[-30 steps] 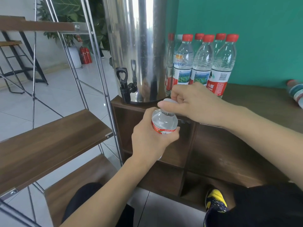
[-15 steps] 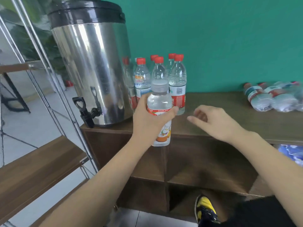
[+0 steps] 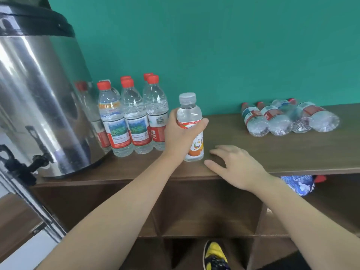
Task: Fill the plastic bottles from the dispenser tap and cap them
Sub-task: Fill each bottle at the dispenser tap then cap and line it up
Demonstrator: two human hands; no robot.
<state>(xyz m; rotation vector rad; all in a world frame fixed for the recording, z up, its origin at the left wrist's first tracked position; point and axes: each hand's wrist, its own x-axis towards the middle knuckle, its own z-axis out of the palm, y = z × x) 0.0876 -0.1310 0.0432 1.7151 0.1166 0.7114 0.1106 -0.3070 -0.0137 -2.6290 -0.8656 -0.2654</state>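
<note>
Flat teal-green painted wall behind, evenly lit, no marks. Dark brown wood-grain cabinet top running left to right against it. Open square cubbyholes below, divided by upright panels. Blue-and-white patterned cloth bundle tucked in right cubby. Chrome metal rack upright at far left; pale tiled floor beneath.

Our left hand, forearm entering from 7 o'clock, wraps its grip around a bottle, thumb across the front. Our right hand, forearm from 4 o'clock, lies palm-down with fingers relaxed toward 9 o'clock.
</note>
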